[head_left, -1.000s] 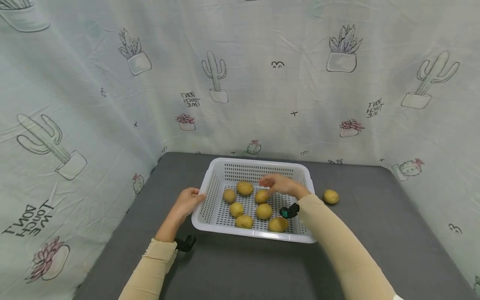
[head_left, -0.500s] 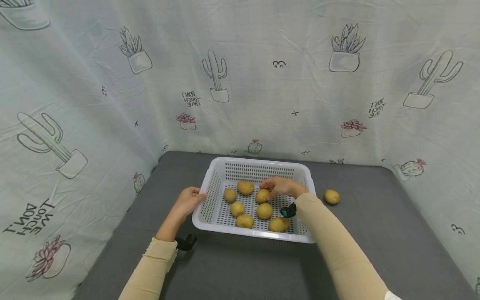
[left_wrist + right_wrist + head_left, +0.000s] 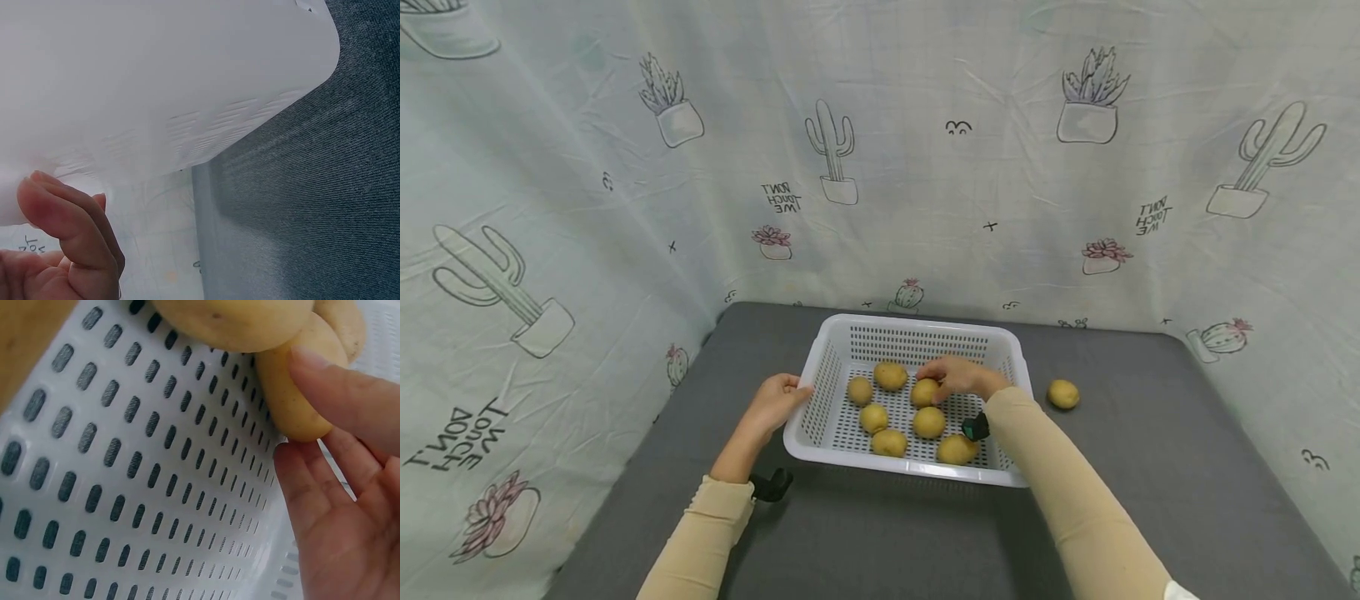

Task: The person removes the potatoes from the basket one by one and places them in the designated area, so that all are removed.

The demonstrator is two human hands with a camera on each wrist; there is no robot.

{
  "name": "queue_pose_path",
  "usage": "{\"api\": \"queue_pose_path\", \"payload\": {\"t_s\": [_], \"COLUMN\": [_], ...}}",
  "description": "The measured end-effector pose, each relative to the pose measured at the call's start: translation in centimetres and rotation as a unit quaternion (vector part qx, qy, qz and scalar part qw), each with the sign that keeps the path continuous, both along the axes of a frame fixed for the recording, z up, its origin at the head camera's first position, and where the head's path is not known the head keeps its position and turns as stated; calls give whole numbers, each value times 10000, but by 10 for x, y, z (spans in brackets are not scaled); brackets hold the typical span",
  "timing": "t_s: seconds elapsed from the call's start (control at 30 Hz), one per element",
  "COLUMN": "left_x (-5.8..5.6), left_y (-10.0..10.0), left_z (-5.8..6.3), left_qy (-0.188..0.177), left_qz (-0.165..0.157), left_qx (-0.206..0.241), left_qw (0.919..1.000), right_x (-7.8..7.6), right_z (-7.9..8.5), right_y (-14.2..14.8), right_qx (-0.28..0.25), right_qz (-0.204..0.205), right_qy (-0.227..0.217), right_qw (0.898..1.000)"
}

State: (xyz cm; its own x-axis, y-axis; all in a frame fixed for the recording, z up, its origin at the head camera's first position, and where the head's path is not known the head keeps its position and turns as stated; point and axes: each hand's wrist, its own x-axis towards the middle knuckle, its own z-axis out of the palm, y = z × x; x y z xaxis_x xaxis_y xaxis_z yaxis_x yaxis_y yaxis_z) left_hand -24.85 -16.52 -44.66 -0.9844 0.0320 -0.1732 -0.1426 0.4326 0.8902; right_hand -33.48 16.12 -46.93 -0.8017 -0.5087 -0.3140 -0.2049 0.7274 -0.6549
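A white perforated plastic basket stands on the grey table with several potatoes spread over its bottom. My left hand holds the basket's left rim; in the left wrist view its bent fingers hook under that rim. Inside the basket, my right hand reaches in from the right and grips a potato. The right wrist view has the thumb on this potato and the fingertips at its lower side, close over the slotted bottom. Another potato lies close beside it.
One more potato lies on the table right of the basket. A pale curtain printed with cacti hangs behind the table and along its sides. The right forearm crosses over the basket's right rim.
My right hand has lowered slightly and shifted left onto the potato, its fingers drawing in around it. My left hand keeps its hold on the basket rim.
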Motion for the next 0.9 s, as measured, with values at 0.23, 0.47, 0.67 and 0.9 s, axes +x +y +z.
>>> {"api": "queue_pose_path", "payload": {"t_s": [0.23, 0.47, 0.67, 0.9], "left_x": [1, 2, 1, 0], "left_y": [1, 1, 1, 1], "left_z": [3, 2, 1, 0], "left_qy": [-7, -11, -45, -85], "left_qz": [-30, 22, 77, 82], "left_qx": [62, -17, -46, 30], "left_qw": [10000, 10000, 9999, 9999], "right_x": [0, 4, 3, 2], "right_z": [-3, 0, -1, 0], "right_y": [-1, -3, -5, -3], "right_qx": [229, 347, 388, 132], "right_qz": [48, -14, -16, -81], "right_qy": [236, 304, 363, 365], "right_qw": [9994, 9989, 9986, 9992]}}
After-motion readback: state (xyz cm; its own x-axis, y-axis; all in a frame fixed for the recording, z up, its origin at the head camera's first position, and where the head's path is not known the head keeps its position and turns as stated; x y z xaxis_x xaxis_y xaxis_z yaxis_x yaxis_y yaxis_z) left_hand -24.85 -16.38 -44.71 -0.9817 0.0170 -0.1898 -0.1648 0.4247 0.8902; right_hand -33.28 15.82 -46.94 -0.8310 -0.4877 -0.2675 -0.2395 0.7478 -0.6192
